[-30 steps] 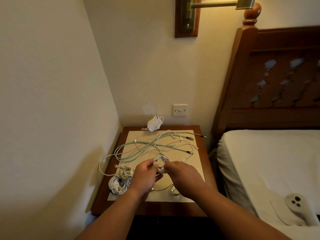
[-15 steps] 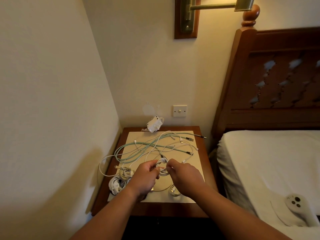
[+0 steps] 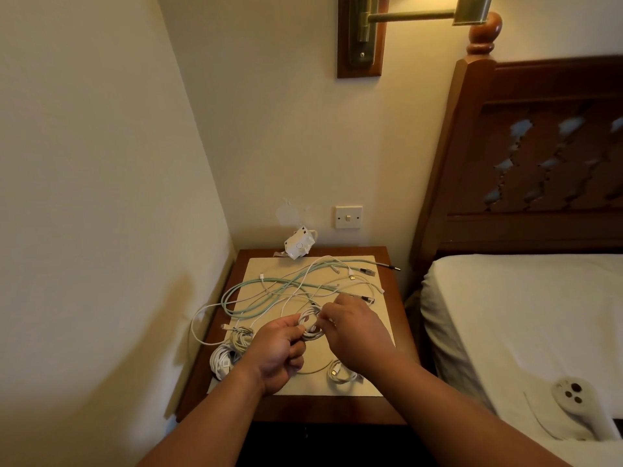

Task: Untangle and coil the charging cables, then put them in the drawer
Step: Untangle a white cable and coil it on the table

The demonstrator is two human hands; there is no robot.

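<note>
Holding a white coil (image 3: 310, 324) just above the mat (image 3: 317, 387) on the nightstand (image 3: 396, 308), the left hand (image 3: 276, 353) has its fingers curled and its thumb pressed on the loops. The right hand (image 3: 355, 332) pinches the same coil from the other side with bent fingertips. Behind the hands a green cable (image 3: 256, 291) and white cables (image 3: 323, 258) lie tangled on the mat. Wound bundles (image 3: 222, 360) rest at the mat's left edge, and a small bundle (image 3: 340, 375) lies near the right wrist. A white adapter (image 3: 298, 246) leans by the wall, near a switch (image 3: 349, 217). Any print on the plugs is too small to read.
</note>
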